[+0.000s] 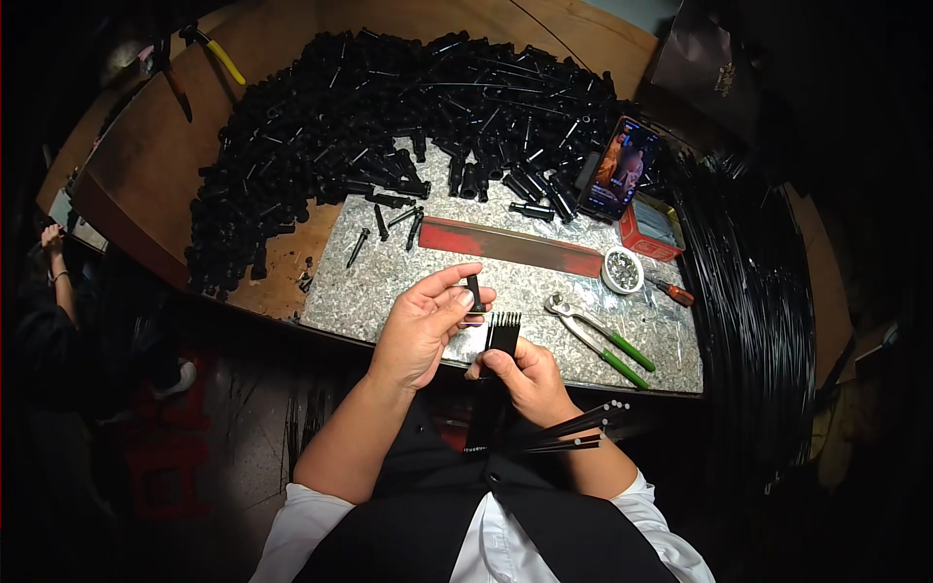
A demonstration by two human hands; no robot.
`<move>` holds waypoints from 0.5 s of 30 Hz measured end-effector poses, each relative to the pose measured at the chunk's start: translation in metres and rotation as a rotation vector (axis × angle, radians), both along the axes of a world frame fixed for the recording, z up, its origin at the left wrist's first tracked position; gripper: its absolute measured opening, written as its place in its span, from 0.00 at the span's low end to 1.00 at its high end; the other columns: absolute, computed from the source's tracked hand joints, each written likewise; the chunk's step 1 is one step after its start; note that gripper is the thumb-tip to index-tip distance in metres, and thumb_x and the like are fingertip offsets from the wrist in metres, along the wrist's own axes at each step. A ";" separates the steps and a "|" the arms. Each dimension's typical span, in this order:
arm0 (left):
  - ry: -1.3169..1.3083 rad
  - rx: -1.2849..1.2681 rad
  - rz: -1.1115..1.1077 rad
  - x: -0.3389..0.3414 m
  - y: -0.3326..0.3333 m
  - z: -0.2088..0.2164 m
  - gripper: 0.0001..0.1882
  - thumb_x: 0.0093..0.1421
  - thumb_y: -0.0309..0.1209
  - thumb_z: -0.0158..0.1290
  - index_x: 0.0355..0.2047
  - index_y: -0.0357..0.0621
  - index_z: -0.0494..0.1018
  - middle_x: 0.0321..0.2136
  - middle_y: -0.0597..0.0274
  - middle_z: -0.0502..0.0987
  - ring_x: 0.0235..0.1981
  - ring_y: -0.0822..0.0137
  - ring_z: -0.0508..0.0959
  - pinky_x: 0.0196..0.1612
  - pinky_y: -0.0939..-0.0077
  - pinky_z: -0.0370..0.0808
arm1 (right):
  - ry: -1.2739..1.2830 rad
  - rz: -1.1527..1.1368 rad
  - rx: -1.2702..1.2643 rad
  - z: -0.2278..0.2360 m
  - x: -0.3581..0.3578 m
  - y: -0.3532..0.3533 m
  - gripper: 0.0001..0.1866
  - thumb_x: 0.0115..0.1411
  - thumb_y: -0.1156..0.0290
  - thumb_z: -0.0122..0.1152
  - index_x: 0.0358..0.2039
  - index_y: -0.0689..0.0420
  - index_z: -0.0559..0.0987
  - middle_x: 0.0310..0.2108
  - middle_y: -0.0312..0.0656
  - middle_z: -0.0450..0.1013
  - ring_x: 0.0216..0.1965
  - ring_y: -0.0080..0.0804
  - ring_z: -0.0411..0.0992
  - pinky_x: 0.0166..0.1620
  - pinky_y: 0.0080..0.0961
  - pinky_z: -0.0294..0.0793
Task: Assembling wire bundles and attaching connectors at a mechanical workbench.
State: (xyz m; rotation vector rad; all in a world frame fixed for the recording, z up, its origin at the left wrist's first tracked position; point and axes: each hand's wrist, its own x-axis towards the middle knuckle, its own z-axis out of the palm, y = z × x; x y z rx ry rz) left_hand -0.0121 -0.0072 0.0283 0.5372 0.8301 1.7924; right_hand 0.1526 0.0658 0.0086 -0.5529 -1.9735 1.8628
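My left hand [418,325] is closed around a small black tubular part [474,291], pinched upright between thumb and fingers. Just to its right, my right hand [535,379] grips a flat bundle of thin black rods [502,335], whose comb-like ends point up beside the part. The two hands are close together over the near edge of a speckled grey work slab [389,282]. Several black rods with pale round tips [604,418] stick out by my right forearm. A few loose black pieces [358,248] lie on the slab beyond my left hand.
A big heap of black tubular parts [408,92] covers the back. On the slab lie a red-painted metal bar [510,250], green-handled pincers [603,340], a white cup [623,270] of small metal pieces, a screwdriver [671,289] and a phone [622,167]. Long black rods [753,321] stand right.
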 end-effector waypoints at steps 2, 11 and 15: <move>0.007 -0.011 -0.005 -0.001 0.000 -0.002 0.19 0.62 0.22 0.49 0.54 0.34 0.66 0.39 0.51 0.78 0.41 0.69 0.78 0.45 0.77 0.76 | -0.002 0.003 -0.045 0.002 -0.001 -0.001 0.11 0.67 0.69 0.49 0.36 0.64 0.75 0.30 0.38 0.76 0.33 0.22 0.73 0.38 0.21 0.73; -0.089 0.021 -0.047 -0.003 0.001 -0.006 0.18 0.62 0.22 0.49 0.53 0.35 0.67 0.40 0.50 0.78 0.40 0.69 0.79 0.44 0.78 0.77 | 0.013 0.017 -0.026 0.000 -0.001 0.001 0.12 0.68 0.68 0.48 0.37 0.64 0.75 0.30 0.39 0.76 0.33 0.23 0.74 0.39 0.21 0.74; -0.069 0.010 -0.060 -0.004 0.001 -0.007 0.18 0.62 0.22 0.48 0.53 0.35 0.67 0.41 0.50 0.78 0.40 0.68 0.79 0.43 0.78 0.77 | 0.013 0.013 -0.075 0.001 -0.001 -0.001 0.12 0.68 0.67 0.48 0.37 0.64 0.75 0.30 0.39 0.76 0.33 0.23 0.74 0.39 0.21 0.73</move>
